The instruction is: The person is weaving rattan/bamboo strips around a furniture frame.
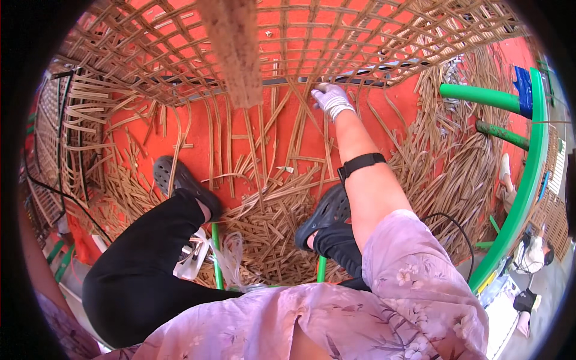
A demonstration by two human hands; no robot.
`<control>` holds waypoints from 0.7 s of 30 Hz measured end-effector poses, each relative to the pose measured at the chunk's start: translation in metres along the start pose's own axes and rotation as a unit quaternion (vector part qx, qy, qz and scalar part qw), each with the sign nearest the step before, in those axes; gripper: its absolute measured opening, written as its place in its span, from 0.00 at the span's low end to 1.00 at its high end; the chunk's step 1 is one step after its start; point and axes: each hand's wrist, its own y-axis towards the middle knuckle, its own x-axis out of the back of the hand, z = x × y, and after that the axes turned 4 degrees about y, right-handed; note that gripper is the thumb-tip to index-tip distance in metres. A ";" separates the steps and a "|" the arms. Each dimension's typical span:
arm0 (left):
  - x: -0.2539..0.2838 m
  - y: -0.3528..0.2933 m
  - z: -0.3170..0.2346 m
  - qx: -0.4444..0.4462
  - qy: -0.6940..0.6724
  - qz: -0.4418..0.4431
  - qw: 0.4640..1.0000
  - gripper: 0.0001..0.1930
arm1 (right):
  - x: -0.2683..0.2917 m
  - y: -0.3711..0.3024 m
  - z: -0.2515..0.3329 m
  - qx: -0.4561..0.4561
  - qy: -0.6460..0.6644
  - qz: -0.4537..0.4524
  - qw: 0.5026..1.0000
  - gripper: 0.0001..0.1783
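My right hand (331,99), in a whitish glove, reaches forward to the lower edge of an openwork woven panel (288,42) made of flat brown strips. Its fingers are curled in at that edge, around a loose strip end (304,103). Long uncut strip ends (217,135) hang below the weave, beside a dark flat bar (279,81) that runs along it. My left hand is out of view; only a part of the left arm (45,264) shows at the left rim.
Cut strips (264,222) lie heaped on the red floor (141,141) around my dark clogs (324,213). A bigger strip pile (447,168) is at right, beside a green frame (531,180). Another woven piece (51,138) stands at left. A blurred brown slat (233,54) hangs close in front.
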 end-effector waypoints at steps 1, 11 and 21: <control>-0.001 -0.001 0.000 0.001 0.000 0.002 1.000 0.25 | -0.008 0.004 -0.006 0.027 0.008 0.007 1.000 0.23; -0.001 -0.002 -0.001 0.014 -0.005 0.004 1.000 0.25 | -0.039 0.035 -0.088 -0.078 -0.051 0.092 0.991 0.11; -0.004 -0.020 0.005 0.032 -0.001 0.024 0.999 0.25 | -0.023 -0.012 -0.019 0.002 -0.019 -0.193 0.981 0.29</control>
